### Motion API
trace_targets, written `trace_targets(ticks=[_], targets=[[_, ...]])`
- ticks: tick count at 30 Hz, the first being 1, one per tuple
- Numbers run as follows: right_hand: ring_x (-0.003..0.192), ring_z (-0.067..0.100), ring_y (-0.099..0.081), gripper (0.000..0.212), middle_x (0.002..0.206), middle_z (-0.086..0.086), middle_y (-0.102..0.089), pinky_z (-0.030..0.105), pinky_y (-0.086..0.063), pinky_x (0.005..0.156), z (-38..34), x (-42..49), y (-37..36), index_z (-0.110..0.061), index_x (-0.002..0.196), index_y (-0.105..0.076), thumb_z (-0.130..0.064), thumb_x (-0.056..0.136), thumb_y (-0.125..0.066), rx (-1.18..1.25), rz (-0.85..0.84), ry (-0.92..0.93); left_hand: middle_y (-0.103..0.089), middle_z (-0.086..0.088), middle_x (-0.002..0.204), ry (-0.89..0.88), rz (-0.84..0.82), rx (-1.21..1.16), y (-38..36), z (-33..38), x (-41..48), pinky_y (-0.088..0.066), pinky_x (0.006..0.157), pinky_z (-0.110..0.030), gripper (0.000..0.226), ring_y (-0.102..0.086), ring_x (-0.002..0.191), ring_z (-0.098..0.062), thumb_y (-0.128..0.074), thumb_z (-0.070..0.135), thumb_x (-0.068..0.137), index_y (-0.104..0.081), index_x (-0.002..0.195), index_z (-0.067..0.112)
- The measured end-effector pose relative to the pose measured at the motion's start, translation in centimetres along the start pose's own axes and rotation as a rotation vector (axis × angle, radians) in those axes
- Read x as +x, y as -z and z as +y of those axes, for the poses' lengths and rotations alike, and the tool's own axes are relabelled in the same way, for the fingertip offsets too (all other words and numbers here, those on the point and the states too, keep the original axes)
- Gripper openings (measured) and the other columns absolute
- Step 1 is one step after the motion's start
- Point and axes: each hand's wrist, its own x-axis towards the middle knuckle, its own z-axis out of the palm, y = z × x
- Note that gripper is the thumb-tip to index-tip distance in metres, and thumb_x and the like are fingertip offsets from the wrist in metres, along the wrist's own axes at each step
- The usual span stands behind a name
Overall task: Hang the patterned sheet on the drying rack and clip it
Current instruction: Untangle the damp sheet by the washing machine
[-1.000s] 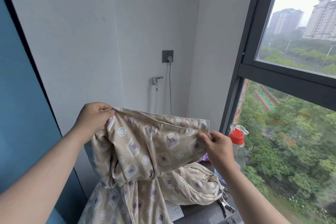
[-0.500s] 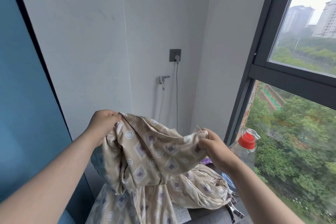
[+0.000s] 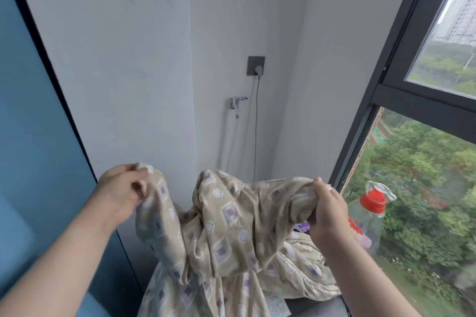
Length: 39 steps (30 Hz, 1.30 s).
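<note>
As both hold its upper edge, the patterned sheet (image 3: pixel 231 226) sags between my left grip (image 3: pixel 121 193) and my right grip (image 3: pixel 329 213), each with fingers curled tight round a bunch of cloth in front of the grey wall. The beige fabric, printed with white rings and purple-grey squares, droops in a deep fold in the middle. The rest trails down in a crumpled heap onto the dark counter (image 3: pixel 316 309), just beside a red-capped clear bottle (image 3: pixel 368 216).
</note>
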Motion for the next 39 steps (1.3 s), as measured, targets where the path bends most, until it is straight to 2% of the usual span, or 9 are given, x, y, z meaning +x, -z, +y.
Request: trace_targets(ticks=[7,12,17,23,27,32,34,36,39], targets=[[0.063,0.015,-0.058,0.023,0.069,0.006,-0.061,0.026,-0.048,0.057,3.9,-7.7,-5.0,-0.005,0.075,-0.059,-0.019,0.093,-0.062,-0.200,-0.505,0.154,-0.058,-0.015,0.066,0.028,-0.296,-0.049,-6.4,-4.7,-7.7,-0.047,0.042,-0.022,0.016,-0.055,0.051,-0.019,-0.057,-0.014,0.082,-0.059,0.076,0.001],[0.061,0.010,-0.042,0.033,0.069,0.009,-0.044,0.019,-0.038,0.055,5.5,-8.3,-4.5,0.011,0.079,-0.052,-0.019,0.083,-0.064,-0.224,-0.617,0.129,-0.069,-0.032,0.092,0.177,-0.522,-0.147,-6.3,-5.6,-8.1,-0.060,0.064,-0.036,0.023,-0.070,0.077,-0.034,-0.048,-0.007,0.081,-0.070,0.086,-0.004],[0.058,0.017,-0.041,0.040,0.062,0.010,-0.046,0.028,-0.035,0.052,7.1,-7.5,-4.4,0.004,0.068,-0.054,-0.028,0.067,-0.077,-0.328,-0.412,0.138,-0.064,-0.035,0.110,0.344,-0.627,-0.209,-5.7,-6.5,-7.1,-0.056,0.083,-0.045,0.027,-0.066,0.097,-0.040,-0.035,-0.008,0.085,-0.052,0.106,-0.003],[0.046,0.012,-0.040,0.031,0.052,0.003,-0.047,0.021,-0.034,0.044,7.4,-6.9,-4.4,-0.017,0.052,-0.060,-0.012,0.076,-0.080,-0.298,-0.398,0.068,-0.064,-0.031,0.115,0.323,-0.736,-0.025,-5.2,-7.0,-5.8,-0.053,0.080,-0.033,0.047,-0.063,0.093,-0.029,-0.045,0.009,0.063,-0.051,0.109,-0.003],[0.046,0.015,-0.032,0.030,0.061,0.011,-0.035,0.025,-0.028,0.042,8.3,-5.7,-4.4,-0.005,0.063,-0.054,-0.011,0.082,-0.075,-0.308,-0.285,0.033,-0.064,-0.029,0.118,0.367,-0.769,-0.017,-4.8,-7.4,-5.0,-0.046,0.098,-0.043,0.046,-0.064,0.105,-0.036,-0.046,0.011,0.066,-0.050,0.110,-0.003],[0.043,0.014,-0.027,0.028,0.054,0.005,-0.031,0.022,-0.024,0.040,8.6,-3.9,-4.2,-0.006,0.065,-0.050,-0.009,0.085,-0.069,-0.182,-0.181,-0.049,-0.068,-0.026,0.104,0.049,-0.448,0.086,-1.6,-9.1,-3.5,-0.055,0.083,-0.038,0.018,-0.067,0.092,-0.037,-0.050,0.008,0.084,-0.060,0.095,-0.001],[0.042,0.012,-0.027,0.033,0.050,0.002,-0.031,0.020,-0.025,0.038,8.2,-2.5,-3.8,-0.013,0.061,-0.048,-0.011,0.086,-0.069,-0.126,-0.095,-0.060,-0.071,-0.011,0.097,-0.207,-0.254,0.314,1.7,-11.1,-2.8,-0.052,0.085,-0.030,0.021,-0.066,0.095,-0.024,-0.057,0.027,0.077,-0.067,0.094,0.019],[0.043,0.011,-0.031,0.033,0.050,0.000,-0.035,0.019,-0.028,0.038,7.7,-0.8,-2.9,-0.016,0.062,-0.049,-0.015,0.087,-0.070,-0.067,0.019,-0.053,-0.064,0.008,0.107,-0.372,-0.116,0.639,5.0,-13.9,-2.3,-0.043,0.093,-0.023,0.037,-0.058,0.102,-0.006,-0.058,0.051,0.067,-0.062,0.103,0.040],[0.052,0.016,-0.037,0.033,0.056,0.005,-0.040,0.027,-0.033,0.046,7.9,1.7,-1.1,-0.012,0.063,-0.051,-0.024,0.086,-0.072,-0.123,0.156,0.105,-0.051,0.011,0.129,-0.118,-0.264,0.852,6.9,-18.8,-1.3,-0.037,0.105,-0.036,0.091,-0.048,0.120,-0.011,-0.073,0.064,0.054,-0.048,0.134,0.031]])
